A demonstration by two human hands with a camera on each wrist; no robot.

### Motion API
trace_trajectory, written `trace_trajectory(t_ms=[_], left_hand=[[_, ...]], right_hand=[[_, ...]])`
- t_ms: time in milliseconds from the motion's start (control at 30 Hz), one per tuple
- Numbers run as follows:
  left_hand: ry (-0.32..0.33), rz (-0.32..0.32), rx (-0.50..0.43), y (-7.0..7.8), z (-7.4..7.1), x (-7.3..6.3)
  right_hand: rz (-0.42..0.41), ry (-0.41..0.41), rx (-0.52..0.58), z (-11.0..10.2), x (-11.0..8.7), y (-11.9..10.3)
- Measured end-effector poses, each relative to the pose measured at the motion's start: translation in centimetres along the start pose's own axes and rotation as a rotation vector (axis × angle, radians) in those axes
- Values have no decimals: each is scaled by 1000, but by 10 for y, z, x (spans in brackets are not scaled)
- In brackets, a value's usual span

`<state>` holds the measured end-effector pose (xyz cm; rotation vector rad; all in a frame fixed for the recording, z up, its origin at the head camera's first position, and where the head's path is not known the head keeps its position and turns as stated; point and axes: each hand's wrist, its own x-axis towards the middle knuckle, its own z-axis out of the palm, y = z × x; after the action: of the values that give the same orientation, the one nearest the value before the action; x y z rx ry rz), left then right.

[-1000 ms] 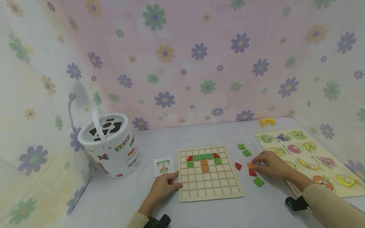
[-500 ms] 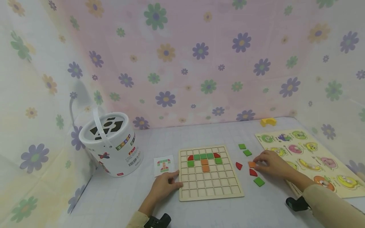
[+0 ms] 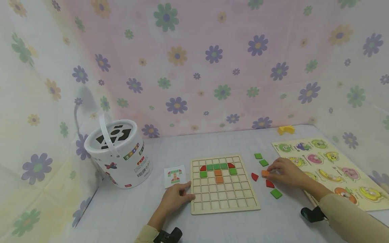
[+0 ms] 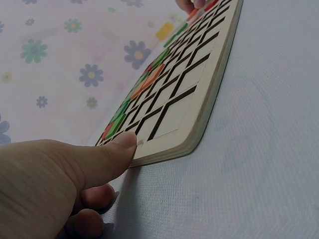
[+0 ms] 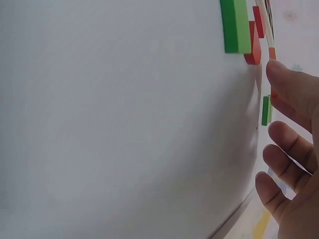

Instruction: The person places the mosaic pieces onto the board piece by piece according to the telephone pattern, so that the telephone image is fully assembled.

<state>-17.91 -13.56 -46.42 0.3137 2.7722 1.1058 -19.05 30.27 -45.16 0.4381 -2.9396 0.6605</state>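
In the head view my right hand [image 3: 285, 172] pinches an orange square tile [image 3: 265, 173] between thumb and fingers, right of the board. Two red quarter-round tiles, one left of it [image 3: 254, 177] and one just in front [image 3: 269, 184], lie close by, with green square tiles [image 3: 276, 193] around them. My left hand [image 3: 175, 199] holds the left edge of a wooden grid board [image 3: 209, 206]; the left wrist view shows its thumb [image 4: 112, 154] on the board's corner. Red, green and orange tiles fill several upper cells, including an orange tile [image 3: 219, 180] at mid-board.
A pattern card [image 3: 169, 182] lies left of the board. Behind it stands a white bucket [image 3: 121, 168] with a shape-sorter lid. At right is a wooden fruit puzzle board [image 3: 328, 158], partly under my right forearm, with a yellow arch-shaped piece [image 3: 286, 130] behind it.
My right hand has shifted slightly left with the orange tile, drawing it away from the red tile in front. The left hand and the board have stayed put.
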Motion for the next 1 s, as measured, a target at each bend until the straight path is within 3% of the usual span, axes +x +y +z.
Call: trace_trajectory(t_ms=[667,1000], left_hand=[[-7,-2,-5,0,1,-1],[-2,14,6,1,-1,-1]], right_hand=[[-12,-63,47,10,17,-29],[-64,-59,78,19,27,-47]])
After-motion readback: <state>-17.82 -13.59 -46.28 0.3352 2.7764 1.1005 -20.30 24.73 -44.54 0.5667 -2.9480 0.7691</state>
